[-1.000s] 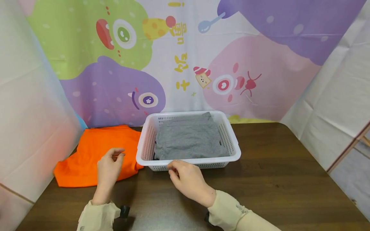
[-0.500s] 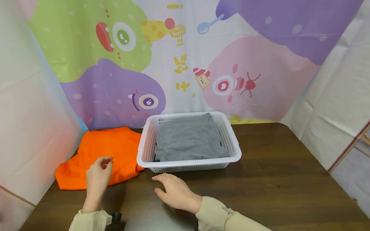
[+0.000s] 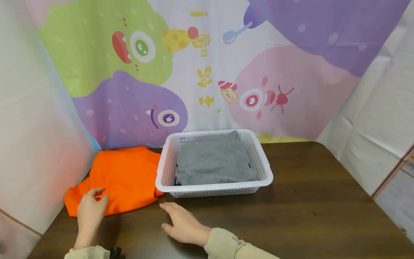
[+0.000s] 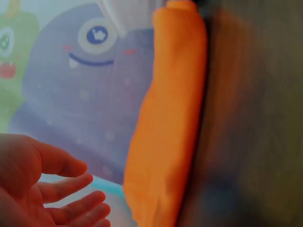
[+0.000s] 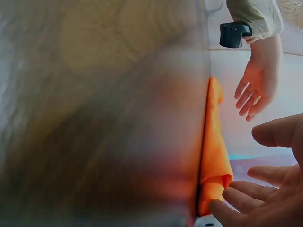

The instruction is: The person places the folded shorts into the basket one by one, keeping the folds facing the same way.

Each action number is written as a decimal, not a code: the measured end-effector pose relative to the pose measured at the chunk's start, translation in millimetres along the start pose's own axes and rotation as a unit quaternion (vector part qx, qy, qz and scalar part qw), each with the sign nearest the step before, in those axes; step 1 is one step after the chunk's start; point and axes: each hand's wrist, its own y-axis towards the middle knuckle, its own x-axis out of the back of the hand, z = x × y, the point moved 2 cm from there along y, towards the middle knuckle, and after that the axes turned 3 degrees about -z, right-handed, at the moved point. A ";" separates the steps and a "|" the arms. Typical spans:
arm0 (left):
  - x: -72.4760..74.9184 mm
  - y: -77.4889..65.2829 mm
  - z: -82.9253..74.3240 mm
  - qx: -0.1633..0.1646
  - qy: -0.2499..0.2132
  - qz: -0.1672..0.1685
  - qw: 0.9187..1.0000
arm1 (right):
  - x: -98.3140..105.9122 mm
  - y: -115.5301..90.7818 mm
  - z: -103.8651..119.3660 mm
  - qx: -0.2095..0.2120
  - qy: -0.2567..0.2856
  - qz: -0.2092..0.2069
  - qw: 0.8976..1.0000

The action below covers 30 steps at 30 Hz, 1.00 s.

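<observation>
Left grip (image 3: 91, 210), loosely apart, shifted leftward near orange cloth (image 3: 126, 180), right grip (image 3: 185, 223), fingers apart, withdrawn from white basket (image 3: 215, 187), bench (image 3: 310, 208) extending rightward to rounded corner.

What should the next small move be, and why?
Probably lower the left hand and right hand to grip the near edge of the orange cloth. Both hands hold nothing and are close to it without gripping it; the cloth lies on the table beside the white basket, while the gray cloth lies inside that basket.
</observation>
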 end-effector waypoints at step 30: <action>1.3 21.5 63.4 0.132 0.003 0.072 0.989 | -31.6 45.0 9.7 -0.103 -0.008 0.041 0.994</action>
